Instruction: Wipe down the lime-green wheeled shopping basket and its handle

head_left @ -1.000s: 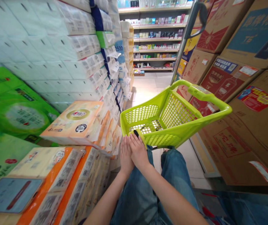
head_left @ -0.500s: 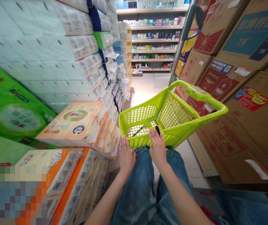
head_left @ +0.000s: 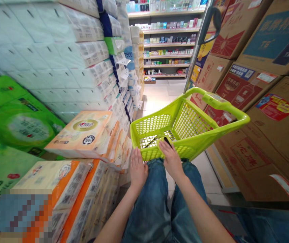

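A lime-green plastic shopping cart [head_left: 156, 122] with lattice walls stands tilted in front of my knees, its thick handle toward the right. My left hand [head_left: 137, 168] lies with fingers stretched out against the near left corner of the cart. At the cart's near rim, my right hand [head_left: 171, 158] has its fingers over a small yellow pad-like thing [head_left: 161, 139] with a black strip. The fingers hide part of it, so its exact kind does not show. Through the lattice floor, dark parts of the cart's frame are visible.
Stacked white tissue packs [head_left: 58, 57] rise on the left, with an orange tissue pack [head_left: 80, 135] and green packs [head_left: 20, 114] lower down. Cardboard cartons [head_left: 265, 145] line the right side. Shelves of small goods [head_left: 169, 44] stand at the far end.
My right hand has shifted slightly left along the near rim with the yellow thing. My left hand stays at the corner. The whole view has moved a little.
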Tool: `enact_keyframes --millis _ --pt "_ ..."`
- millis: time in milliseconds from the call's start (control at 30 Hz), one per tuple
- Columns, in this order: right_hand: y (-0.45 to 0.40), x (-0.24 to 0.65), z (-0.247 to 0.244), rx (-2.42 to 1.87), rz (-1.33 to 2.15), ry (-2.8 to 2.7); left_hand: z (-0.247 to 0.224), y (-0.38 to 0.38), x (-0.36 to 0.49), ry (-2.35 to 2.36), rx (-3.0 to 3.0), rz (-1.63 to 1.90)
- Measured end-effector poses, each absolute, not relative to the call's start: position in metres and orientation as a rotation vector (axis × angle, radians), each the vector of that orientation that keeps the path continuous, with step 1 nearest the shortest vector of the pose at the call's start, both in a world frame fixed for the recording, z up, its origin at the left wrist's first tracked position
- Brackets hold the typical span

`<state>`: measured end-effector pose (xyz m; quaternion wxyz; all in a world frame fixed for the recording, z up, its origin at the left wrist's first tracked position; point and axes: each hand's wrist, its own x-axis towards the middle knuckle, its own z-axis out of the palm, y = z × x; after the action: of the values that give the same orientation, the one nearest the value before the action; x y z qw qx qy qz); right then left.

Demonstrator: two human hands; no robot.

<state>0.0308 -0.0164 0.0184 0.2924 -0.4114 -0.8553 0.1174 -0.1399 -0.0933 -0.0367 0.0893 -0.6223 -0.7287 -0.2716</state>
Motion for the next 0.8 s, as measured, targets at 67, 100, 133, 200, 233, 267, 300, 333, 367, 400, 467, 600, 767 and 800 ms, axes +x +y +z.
enact_keyframes --millis 67,100,133,200,233,267,300,333,367,400,467,600,767,800 --pt "-0.009 0.050 0.020 -1.180 0.283 -2.219 -0.036 -0.093 -0.139 -2.162 -1.846 -0.811" --pt "-0.008 0.053 0.021 -1.212 0.276 -2.199 -0.036 -0.093 -0.139 -2.160 -1.844 -0.816" --pt "-0.009 0.053 0.021 -1.237 0.274 -2.185 -0.036 -0.092 -0.138 -2.159 -1.840 -0.823" --pt "-0.013 0.041 0.022 -1.252 0.283 -2.181 -0.036 -0.092 -0.137 -2.165 -1.836 -0.832" --pt "-0.017 0.031 0.021 -1.241 0.294 -2.191 -0.036 -0.092 -0.137 -2.169 -1.834 -0.832" --pt "-0.022 0.018 0.020 -1.217 0.311 -2.209 -0.037 -0.092 -0.137 -2.172 -1.834 -0.831" --pt "-0.027 0.005 0.019 -1.186 0.332 -2.234 -0.037 -0.092 -0.137 -2.175 -1.837 -0.828" --pt "-0.032 -0.009 0.017 -1.152 0.354 -2.257 -0.038 -0.092 -0.137 -2.178 -1.841 -0.824" --pt "-0.036 -0.022 0.015 -1.121 0.374 -2.277 -0.039 -0.091 -0.138 -2.177 -1.847 -0.816" --pt "-0.040 -0.033 0.013 -1.094 0.390 -2.292 -0.041 -0.091 -0.139 -2.173 -1.852 -0.805" --pt "-0.045 -0.048 0.011 -1.043 0.412 -2.318 -0.043 -0.091 -0.140 -2.157 -1.854 -0.785" --pt "-0.038 -0.031 0.013 -0.969 0.400 -2.363 -0.043 -0.091 -0.141 -2.153 -1.844 -0.787" --pt "-0.011 0.034 0.020 -1.159 0.270 -2.195 -0.038 -0.091 -0.137 -2.158 -1.826 -0.805" --pt "-0.007 0.041 0.020 -1.208 0.243 -2.151 -0.038 -0.091 -0.136 -2.159 -1.824 -0.810"
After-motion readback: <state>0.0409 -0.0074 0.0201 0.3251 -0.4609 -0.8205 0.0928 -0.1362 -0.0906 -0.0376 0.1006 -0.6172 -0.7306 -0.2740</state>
